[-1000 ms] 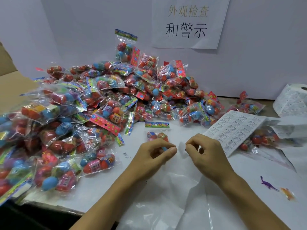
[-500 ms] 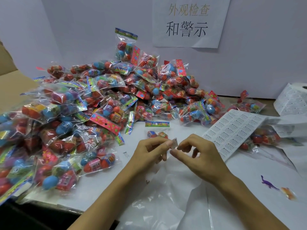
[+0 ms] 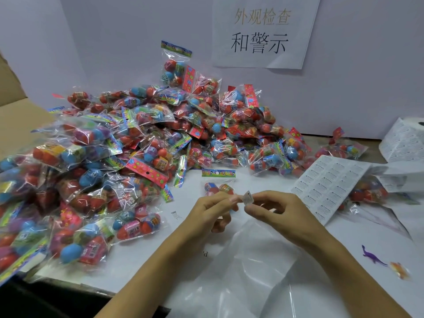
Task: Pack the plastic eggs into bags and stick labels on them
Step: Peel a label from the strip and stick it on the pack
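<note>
A small white printed label (image 3: 247, 198) is pinched between the fingertips of my left hand (image 3: 212, 212) and my right hand (image 3: 278, 214), just above the white table. Right behind my hands lies one clear bag of plastic eggs (image 3: 218, 184) with a colourful header card, partly hidden by my left fingers. A sheet of white labels (image 3: 328, 187) lies to the right of my hands.
A big heap of packed egg bags (image 3: 114, 161) covers the left and back of the table. Clear empty bags (image 3: 259, 271) lie under my forearms. More label sheets (image 3: 401, 143) sit far right. Two small toy dinosaurs (image 3: 376, 260) lie at right. A paper sign (image 3: 261, 31) hangs on the wall.
My hands came together from slightly apart. The label now stands lifted between both sets of fingertips, raised a little off the table.
</note>
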Demonstrator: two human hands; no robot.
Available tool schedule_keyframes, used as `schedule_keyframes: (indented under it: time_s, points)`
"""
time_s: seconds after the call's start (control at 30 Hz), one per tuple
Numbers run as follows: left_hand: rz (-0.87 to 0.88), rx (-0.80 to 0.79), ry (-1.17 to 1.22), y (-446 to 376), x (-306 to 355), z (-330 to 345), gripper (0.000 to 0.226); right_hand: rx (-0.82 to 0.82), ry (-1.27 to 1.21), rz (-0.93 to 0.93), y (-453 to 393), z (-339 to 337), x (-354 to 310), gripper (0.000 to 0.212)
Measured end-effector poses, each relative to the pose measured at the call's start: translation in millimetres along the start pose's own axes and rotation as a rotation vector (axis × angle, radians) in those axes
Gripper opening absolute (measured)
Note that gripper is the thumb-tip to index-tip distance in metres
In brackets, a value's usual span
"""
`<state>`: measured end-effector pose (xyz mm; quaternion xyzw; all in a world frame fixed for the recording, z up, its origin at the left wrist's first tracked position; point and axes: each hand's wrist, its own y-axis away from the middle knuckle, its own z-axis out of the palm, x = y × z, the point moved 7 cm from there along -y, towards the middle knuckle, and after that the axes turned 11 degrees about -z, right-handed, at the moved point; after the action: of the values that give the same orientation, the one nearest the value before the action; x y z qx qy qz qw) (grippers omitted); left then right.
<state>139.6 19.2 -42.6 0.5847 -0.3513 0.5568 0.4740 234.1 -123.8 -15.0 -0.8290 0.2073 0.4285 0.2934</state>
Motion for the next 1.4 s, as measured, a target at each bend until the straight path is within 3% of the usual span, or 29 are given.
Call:
schedule_keyframes:
  time_s: [0.1, 0.27, 0.37, 0.43, 0.5, 0.57, 0.7, 0.93, 1.13, 1.27, 1.4]
  points:
    - [0.008, -0.031, -0.007, 1.0, 0.5, 1.9, 0.055, 0.046, -0.153, -0.041, -1.7, 6.4, -7.3, 0.011]
    - [0.050, -0.080, -0.026, 3.1, 4.5, 5.1, 0.029, 0.069, -0.183, -0.028, -0.3, 4.8, -8.0, 0.024]
    - [0.118, -0.061, -0.165, 4.8, 6.6, 6.8, 0.023, 0.093, -0.112, -0.026, -0.9, 2.4, -4.8, 0.019]
    - [0.224, 0.067, -0.344, 4.2, 9.9, 3.3, 0.026, 0.162, -0.097, -0.043, -0.6, -0.8, -4.0, 0.022]
    - [0.374, 0.301, -0.487, 6.9, 16.7, -7.2, 0.035, 0.295, -0.113, -0.049, 0.6, -9.5, -2.8, 0.023]
    - [0.423, 0.501, -0.636, 9.2, 19.6, -18.0, 0.044, 0.379, -0.146, -0.018, 1.5, -16.9, 1.6, 0.012]
    - [0.089, 0.502, -0.915, -1.5, 0.2, -30.5, 0.057, 0.276, -0.121, 0.045, -2.3, -10.2, 10.4, 0.067]
    - [0.326, 0.321, -0.553, 2.2, 12.6, -17.8, 0.030, 0.249, -0.249, 0.163, -1.8, 0.9, 19.7, 0.116]
    - [0.576, 0.261, -0.418, 16.9, 30.7, -7.7, 0.019, 0.336, -0.514, 0.203, -3.0, 6.5, 30.9, 0.122]
    - [0.513, 0.144, -0.289, 16.0, 27.5, -4.8, 0.046, 0.316, -0.624, 0.156, -5.8, 9.3, 25.4, 0.110]
    - [0.298, 0.077, -0.104, 6.9, 13.5, -5.4, 0.075, 0.338, -0.537, 0.039, -4.9, 6.6, 14.5, 0.107]
